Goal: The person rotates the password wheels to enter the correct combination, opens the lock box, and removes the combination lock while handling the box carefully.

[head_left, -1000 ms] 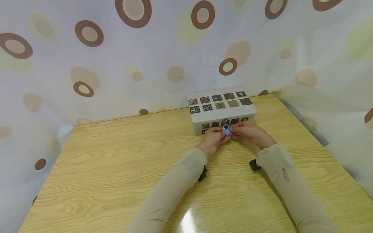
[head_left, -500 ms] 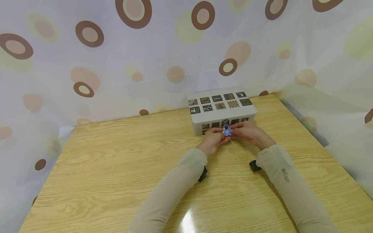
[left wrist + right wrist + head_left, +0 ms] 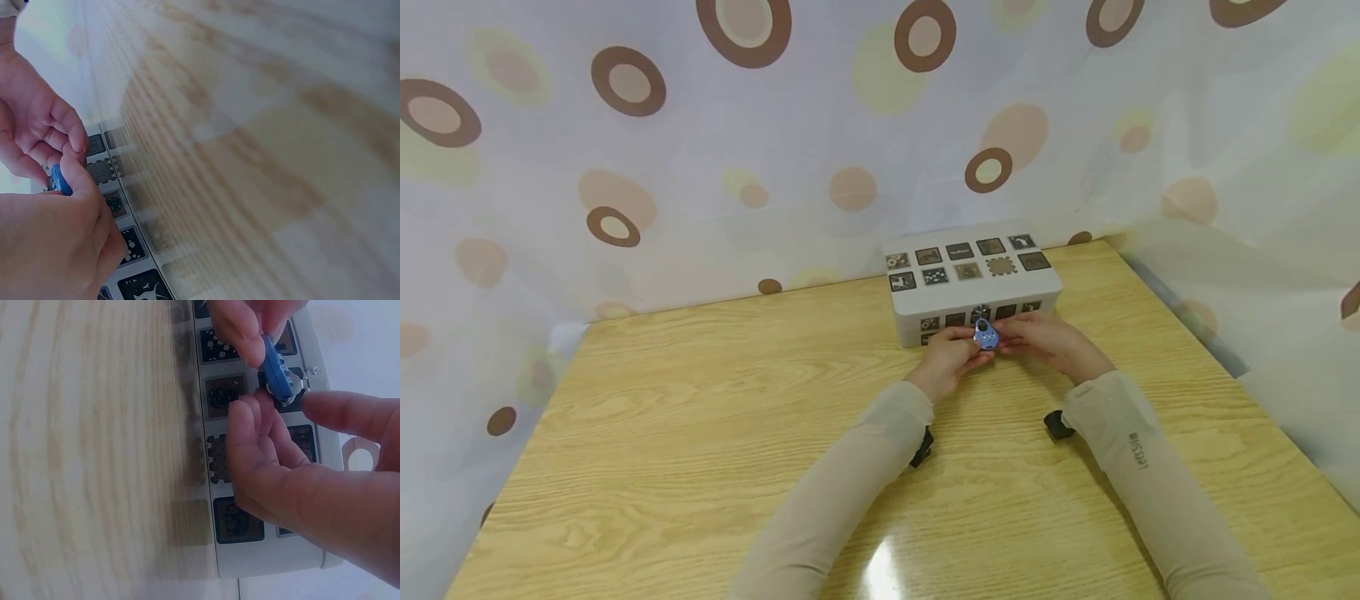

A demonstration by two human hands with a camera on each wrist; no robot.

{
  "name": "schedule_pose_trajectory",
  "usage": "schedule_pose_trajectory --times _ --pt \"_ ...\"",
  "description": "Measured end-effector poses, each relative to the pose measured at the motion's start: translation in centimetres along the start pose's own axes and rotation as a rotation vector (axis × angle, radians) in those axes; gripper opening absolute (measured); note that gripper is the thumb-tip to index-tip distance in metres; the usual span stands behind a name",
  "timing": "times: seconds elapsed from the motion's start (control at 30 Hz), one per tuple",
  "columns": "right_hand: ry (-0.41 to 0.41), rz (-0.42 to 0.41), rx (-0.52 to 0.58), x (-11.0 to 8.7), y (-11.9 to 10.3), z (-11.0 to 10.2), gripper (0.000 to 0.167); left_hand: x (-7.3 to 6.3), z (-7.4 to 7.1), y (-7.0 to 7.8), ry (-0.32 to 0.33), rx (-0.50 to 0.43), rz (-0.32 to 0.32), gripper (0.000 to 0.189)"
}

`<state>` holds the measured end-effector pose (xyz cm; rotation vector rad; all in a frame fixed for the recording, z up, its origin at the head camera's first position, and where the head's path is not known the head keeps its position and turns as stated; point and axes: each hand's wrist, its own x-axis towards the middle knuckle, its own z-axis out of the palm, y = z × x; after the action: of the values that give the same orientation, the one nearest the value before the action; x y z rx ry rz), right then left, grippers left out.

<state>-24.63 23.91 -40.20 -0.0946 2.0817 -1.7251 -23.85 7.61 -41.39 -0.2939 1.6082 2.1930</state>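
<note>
A small blue combination padlock [image 3: 987, 337] hangs at the metal clasp on the front of a white box [image 3: 977, 293]. In the head view my left hand [image 3: 946, 360] pinches the padlock from its left side. The left wrist view shows the left thumb against the blue body [image 3: 61, 180]. My right hand [image 3: 1051, 342] is at the padlock's right side. Seen in the right wrist view, the right thumb and fingers [image 3: 269, 437] stand apart around the lower end of the padlock [image 3: 278, 372], its dials facing the thumb. Whether a right fingertip touches it is hard to tell.
The box, decorated with dark square pictures, stands on a wood-grain table [image 3: 700, 433] near its back edge. A dotted curtain [image 3: 775, 167] hangs behind and along the right side. Black wrist straps show at both cuffs.
The right fingers have drawn slightly away from the padlock, showing more of its face. My left hand keeps its pinch, and the box stays put.
</note>
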Motion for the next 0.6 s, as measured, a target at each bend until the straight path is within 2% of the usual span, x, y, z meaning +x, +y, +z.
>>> schedule_pose_trajectory --times 0.2,0.6 --pt "0.007 0.009 0.004 0.19 0.18 -0.04 0.047 -0.19 0.01 0.05 -0.003 -0.004 0.004 0.023" --pt "0.03 -0.027 -0.023 0.11 0.24 0.19 0.046 -0.12 0.01 -0.01 -0.001 -0.002 -0.006 0.021"
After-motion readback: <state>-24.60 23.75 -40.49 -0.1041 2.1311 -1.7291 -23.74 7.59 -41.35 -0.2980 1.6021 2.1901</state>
